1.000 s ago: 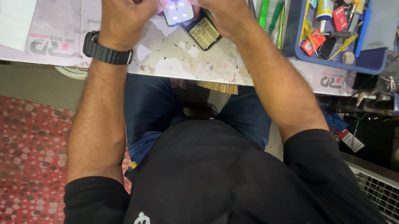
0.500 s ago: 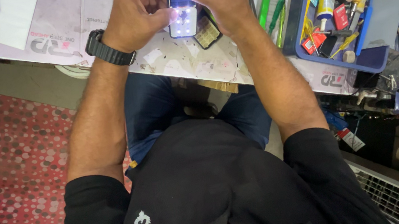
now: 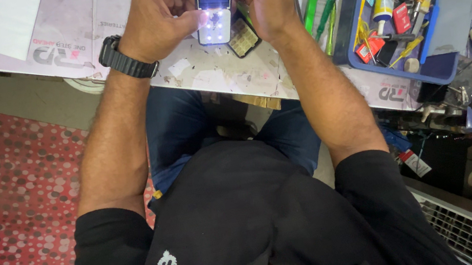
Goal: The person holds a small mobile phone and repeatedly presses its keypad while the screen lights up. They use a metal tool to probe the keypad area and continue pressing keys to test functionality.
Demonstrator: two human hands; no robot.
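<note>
I hold a small phone [image 3: 214,9] up over the table [image 3: 224,75] with my 2 hands. My left hand [image 3: 157,18] wraps the left side of it, and my thumb rests on the lit white keys. My right hand [image 3: 269,3] curls round the right side. Both hands are closed on the phone, so it sits between them and does not touch the table.

The screen is on at the top and the keys glow below it. The top of the phone runs out of the picture, so I cannot see all of it.

I think the phone is light and hard. It feels like smooth plastic to me, so it may slip. The screen could crack if it drops. The best place to grip is the 2 long sides, with fingers behind it.

A dark flat part [image 3: 243,35] lies on the table just under the phone. I think it is a battery, but it is half hidden. Green tools [image 3: 320,15] lie near my right hand. A blue tray [image 3: 399,71] of tools sits farther right. My watch [image 3: 126,59] is on my left wrist.
</note>
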